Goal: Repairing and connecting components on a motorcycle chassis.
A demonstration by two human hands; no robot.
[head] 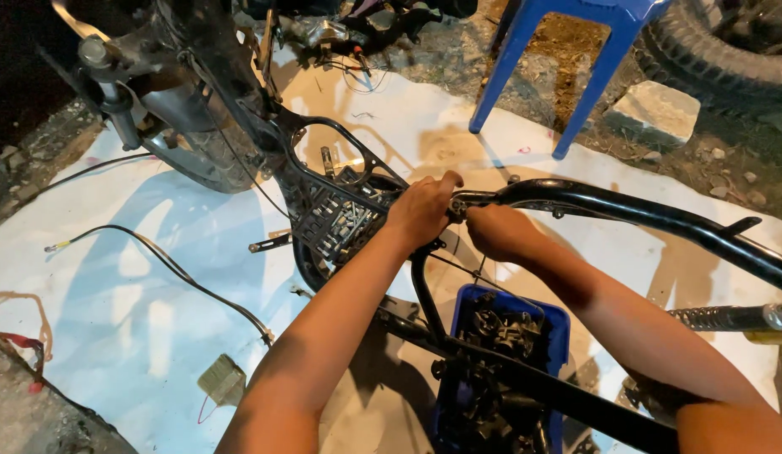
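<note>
A stripped black motorcycle frame (626, 208) lies across a white sheet (113, 277), its front wheel and fork at the upper left. My left hand (423, 208) is curled over the junction where the upper frame tube meets the front section. My right hand (496, 230) is closed around the same joint from the right side, fingers wrapped on the tube end. Whether either hand holds a small part or tool is hidden by the fingers. A black footboard grid (336, 220) sits just left of my left hand.
A blue tray (559, 324) of dark metal parts sits under the frame below my hands. A blue plastic stool (567, 50) stands at the top, with a stone block (655, 112) and a tyre (718, 50) to its right. Black cables (168, 265) trail across the sheet at left. A shock absorber (731, 318) lies right.
</note>
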